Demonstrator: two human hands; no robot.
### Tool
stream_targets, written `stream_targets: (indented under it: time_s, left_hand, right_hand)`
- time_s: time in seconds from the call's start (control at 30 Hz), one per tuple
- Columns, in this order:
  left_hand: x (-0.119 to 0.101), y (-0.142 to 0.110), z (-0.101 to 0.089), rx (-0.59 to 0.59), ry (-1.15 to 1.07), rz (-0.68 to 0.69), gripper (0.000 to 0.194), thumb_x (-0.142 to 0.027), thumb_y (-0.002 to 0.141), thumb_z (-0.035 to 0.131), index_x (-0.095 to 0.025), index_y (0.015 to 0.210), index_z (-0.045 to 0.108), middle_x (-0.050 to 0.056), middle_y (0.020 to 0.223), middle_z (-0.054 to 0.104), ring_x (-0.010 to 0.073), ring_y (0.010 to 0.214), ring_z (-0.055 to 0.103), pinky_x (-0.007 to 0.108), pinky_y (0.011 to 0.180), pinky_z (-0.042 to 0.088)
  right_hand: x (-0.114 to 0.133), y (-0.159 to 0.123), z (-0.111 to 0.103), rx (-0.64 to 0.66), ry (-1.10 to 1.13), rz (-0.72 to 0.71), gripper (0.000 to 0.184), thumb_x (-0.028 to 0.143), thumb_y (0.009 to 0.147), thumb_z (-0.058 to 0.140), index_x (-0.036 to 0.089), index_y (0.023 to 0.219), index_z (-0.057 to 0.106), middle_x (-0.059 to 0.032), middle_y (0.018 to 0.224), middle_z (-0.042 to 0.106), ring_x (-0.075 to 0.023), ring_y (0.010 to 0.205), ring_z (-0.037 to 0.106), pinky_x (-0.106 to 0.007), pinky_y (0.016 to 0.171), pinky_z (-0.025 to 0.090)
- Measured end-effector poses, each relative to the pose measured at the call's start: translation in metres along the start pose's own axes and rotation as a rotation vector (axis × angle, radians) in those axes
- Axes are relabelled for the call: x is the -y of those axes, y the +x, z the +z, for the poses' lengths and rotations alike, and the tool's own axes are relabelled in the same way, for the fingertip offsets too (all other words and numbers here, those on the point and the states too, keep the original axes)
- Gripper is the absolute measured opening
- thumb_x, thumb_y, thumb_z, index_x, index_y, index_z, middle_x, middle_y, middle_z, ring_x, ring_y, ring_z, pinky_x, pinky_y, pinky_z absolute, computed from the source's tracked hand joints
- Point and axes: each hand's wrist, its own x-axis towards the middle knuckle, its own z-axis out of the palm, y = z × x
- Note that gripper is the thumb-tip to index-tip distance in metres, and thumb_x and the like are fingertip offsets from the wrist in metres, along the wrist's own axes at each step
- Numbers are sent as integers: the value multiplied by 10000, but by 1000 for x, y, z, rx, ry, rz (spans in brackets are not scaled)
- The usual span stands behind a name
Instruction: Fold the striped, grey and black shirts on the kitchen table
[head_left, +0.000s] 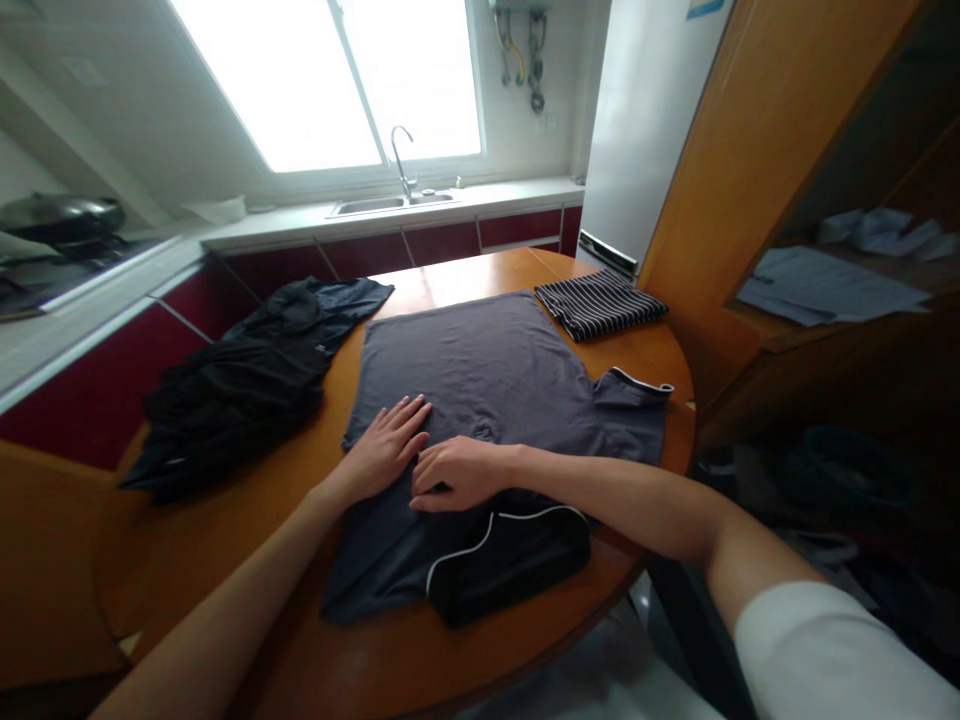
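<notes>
A dark grey polo shirt with white piping lies spread on the wooden table. Its black collar is towards me, near the front edge, and one sleeve sticks out to the right. My left hand rests flat on the shirt, palm down, fingers stretched out. Just right of it, my right hand is closed, its fingers curled and pinching the shirt's fabric. The right forearm crosses over the shirt and hides part of it. Some cloth is bunched up beside the right wrist.
Dark clothes lie heaped on the table's left side. A folded black-and-white striped garment sits at the back right. Beyond the round table are a sink, a fridge and a wooden cabinet holding papers.
</notes>
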Motion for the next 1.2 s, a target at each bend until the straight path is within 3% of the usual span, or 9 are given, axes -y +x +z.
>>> stream_targets:
  time_s: [0.93,1.03,1.2]
  left_hand:
    - [-1,-1,-1,1,-6,-7,588,-477,1058,289,-222,1586,340,72,1653,283,276,1538,228,546,1228,229]
    - [-1,-1,-3,-12,-4,-3,580,-465,1056,302,-226,1583,346,83,1648,295,279,1536,237,554,1222,237]
    - [-1,-2,-4,9,-10,34,553,-434,1041,355,-247,1560,396,91,1644,307,285,1530,255,560,1206,271]
  right_hand:
    - [2,0,2,6,62,41,302,301,1007,526,176,790,694,-66,920,749,-163,895,654,-265,872,455]
    - [1,5,10,-64,250,176,254,300,969,588,159,798,712,-53,852,741,-158,821,642,-266,823,469]
    - [-24,21,5,-392,989,601,298,392,989,562,146,973,730,-56,911,752,-155,819,681,-241,728,522]
